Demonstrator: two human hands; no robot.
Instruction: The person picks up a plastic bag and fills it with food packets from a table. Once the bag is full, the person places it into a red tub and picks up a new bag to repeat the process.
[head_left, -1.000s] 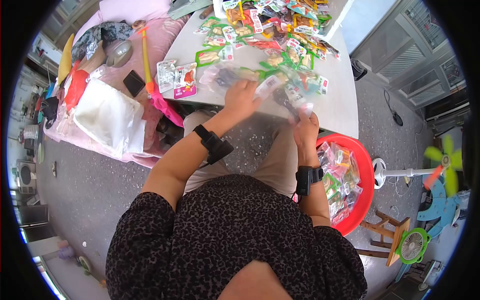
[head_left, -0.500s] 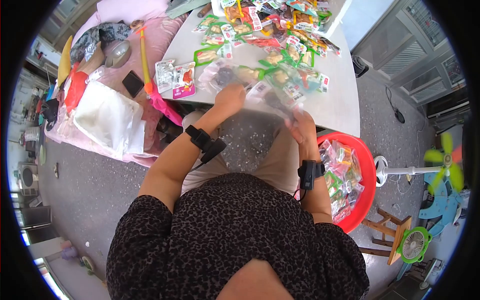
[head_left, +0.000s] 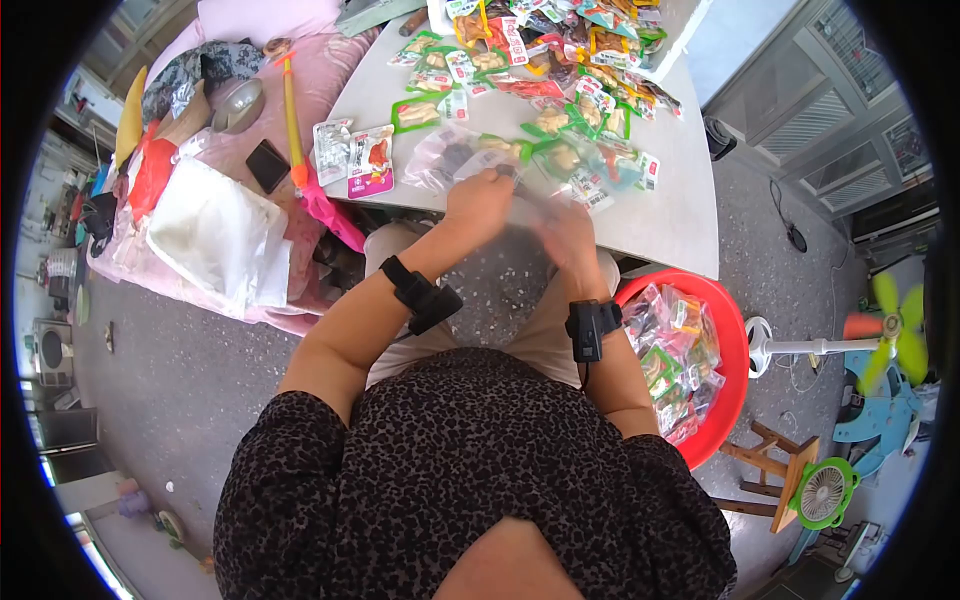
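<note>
At the table's front edge, my left hand (head_left: 480, 207) is closed, with its fingertips on a clear plastic packet (head_left: 532, 186) that is blurred by motion. My right hand (head_left: 572, 238) is on the other side of this packet, its fingers smeared. Just beyond my left hand lies a clear packet with dark contents (head_left: 450, 158). A green-edged packet with pale food (head_left: 562, 158) rests past the right hand. To the left are a silver packet (head_left: 331, 150) and a white and purple packet (head_left: 371, 160), side by side.
A heap of colourful food packets (head_left: 560, 50) covers the back of the white table (head_left: 665, 220). A red tub (head_left: 735, 380) of packets stands on the floor at right. At left, a pink-covered surface (head_left: 225, 295) bears a phone (head_left: 267, 166) and white sheeting (head_left: 210, 235).
My left hand has moved slightly right, and my right hand has moved left toward it. The packet between them has shifted and blurred; the packets on the table look unmoved.
</note>
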